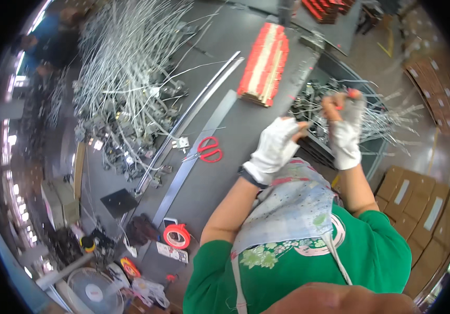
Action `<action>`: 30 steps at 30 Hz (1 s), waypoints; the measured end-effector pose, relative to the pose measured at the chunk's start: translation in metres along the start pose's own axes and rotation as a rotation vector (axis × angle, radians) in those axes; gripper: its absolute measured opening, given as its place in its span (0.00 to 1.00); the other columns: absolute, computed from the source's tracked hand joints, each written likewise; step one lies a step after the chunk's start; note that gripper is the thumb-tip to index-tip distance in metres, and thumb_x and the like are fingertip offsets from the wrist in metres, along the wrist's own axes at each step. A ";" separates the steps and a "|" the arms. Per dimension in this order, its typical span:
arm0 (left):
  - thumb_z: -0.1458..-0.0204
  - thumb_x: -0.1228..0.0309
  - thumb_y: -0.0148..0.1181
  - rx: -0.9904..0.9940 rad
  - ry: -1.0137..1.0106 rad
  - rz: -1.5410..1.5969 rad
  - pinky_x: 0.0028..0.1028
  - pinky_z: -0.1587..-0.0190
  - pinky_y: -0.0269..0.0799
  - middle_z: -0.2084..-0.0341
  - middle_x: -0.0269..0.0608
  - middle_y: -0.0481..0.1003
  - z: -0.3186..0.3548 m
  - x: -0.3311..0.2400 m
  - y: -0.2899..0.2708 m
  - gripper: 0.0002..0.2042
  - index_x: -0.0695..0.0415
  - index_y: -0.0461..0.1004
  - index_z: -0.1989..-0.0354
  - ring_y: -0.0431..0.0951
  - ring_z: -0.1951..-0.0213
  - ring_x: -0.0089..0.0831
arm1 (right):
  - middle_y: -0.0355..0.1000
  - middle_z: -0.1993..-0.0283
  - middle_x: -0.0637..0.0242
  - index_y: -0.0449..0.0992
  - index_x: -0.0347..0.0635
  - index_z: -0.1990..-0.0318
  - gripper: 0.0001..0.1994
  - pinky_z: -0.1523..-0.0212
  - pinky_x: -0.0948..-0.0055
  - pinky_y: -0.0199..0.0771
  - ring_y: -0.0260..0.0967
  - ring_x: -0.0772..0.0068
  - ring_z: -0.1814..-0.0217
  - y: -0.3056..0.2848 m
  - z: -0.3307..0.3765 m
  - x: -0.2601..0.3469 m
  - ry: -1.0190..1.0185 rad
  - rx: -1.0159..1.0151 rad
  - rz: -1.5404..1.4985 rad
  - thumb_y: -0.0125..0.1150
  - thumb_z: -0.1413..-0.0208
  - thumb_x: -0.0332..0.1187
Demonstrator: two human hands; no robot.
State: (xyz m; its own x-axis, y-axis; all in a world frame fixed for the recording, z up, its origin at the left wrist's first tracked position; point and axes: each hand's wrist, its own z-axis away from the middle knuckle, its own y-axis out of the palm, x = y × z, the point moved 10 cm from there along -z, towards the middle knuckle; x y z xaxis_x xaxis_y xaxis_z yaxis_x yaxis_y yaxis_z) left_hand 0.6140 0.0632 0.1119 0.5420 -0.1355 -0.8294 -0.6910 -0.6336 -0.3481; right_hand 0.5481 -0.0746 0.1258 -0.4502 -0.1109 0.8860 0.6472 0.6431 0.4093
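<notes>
My left hand (274, 149), in a white glove with bare fingertips, is raised near the table's edge. Its fingers are curled together, and anything between them is too small to make out. My right hand (346, 136), gloved the same way, is above a grey bin (376, 165) of small dark parts with pale wires (387, 118). Motion smears its raised fingers. A small red spot shows at their tips, and I cannot tell what it is. Beyond my left hand lies a stack of red and cream strips (264, 63).
Red-handled scissors (210, 150) lie beside a long metal strip (193, 162) on the grey table. To the left is a big heap of wired parts (125, 110). A red tape roll (177, 236) and a fan (94, 293) are near left. Cardboard boxes (418, 209) stand right.
</notes>
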 end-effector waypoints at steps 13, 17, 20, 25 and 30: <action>0.56 0.75 0.57 -0.980 -0.996 -0.878 0.36 0.60 0.67 0.55 0.55 0.62 0.196 0.165 -0.242 0.25 0.61 0.60 0.47 0.69 0.61 0.47 | 0.62 0.53 0.60 0.52 0.42 0.48 0.28 0.51 0.68 0.65 0.63 0.69 0.54 -0.238 -0.039 -0.081 0.348 -0.577 0.565 0.61 0.52 0.35; 0.55 0.76 0.55 -0.952 -0.907 -0.649 0.32 0.61 0.68 0.60 0.50 0.68 0.199 0.150 -0.245 0.19 0.61 0.66 0.51 0.71 0.61 0.40 | 0.63 0.54 0.66 0.62 0.41 0.48 0.18 0.55 0.75 0.65 0.63 0.75 0.56 -0.021 0.012 -0.141 0.399 0.202 0.518 0.52 0.48 0.25; 0.51 0.80 0.49 -0.965 -0.732 -0.280 0.25 0.65 0.68 0.68 0.42 0.73 0.194 0.113 -0.216 0.10 0.64 0.71 0.59 0.72 0.68 0.26 | 0.65 0.57 0.64 0.63 0.37 0.50 0.19 0.55 0.78 0.66 0.63 0.77 0.55 0.106 0.079 -0.166 0.552 0.643 0.359 0.54 0.51 0.26; 0.48 0.76 0.48 -0.726 -0.726 -0.104 0.26 0.56 0.65 0.67 0.40 0.68 0.217 0.027 -0.148 0.11 0.66 0.64 0.56 0.69 0.61 0.27 | 0.61 0.46 0.55 0.46 0.36 0.37 0.38 0.44 0.70 0.58 0.60 0.66 0.44 0.222 0.176 -0.225 1.080 0.823 0.044 0.60 0.50 0.41; 0.48 0.75 0.52 -0.747 -0.866 0.061 0.19 0.66 0.65 0.70 0.34 0.67 0.299 -0.003 -0.151 0.14 0.64 0.65 0.54 0.68 0.68 0.20 | 0.63 0.69 0.74 0.64 0.41 0.52 0.20 0.76 0.83 0.60 0.57 0.85 0.74 0.300 0.197 -0.181 1.364 0.573 -0.254 0.55 0.46 0.44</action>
State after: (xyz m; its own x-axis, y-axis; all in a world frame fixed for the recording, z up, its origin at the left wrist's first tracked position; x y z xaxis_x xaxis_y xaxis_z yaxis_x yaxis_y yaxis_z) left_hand 0.5737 0.3867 0.0359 -0.1941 0.2054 -0.9592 -0.0907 -0.9774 -0.1909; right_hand 0.7027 0.2877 0.0450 0.6022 -0.6560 0.4550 0.1743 0.6642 0.7269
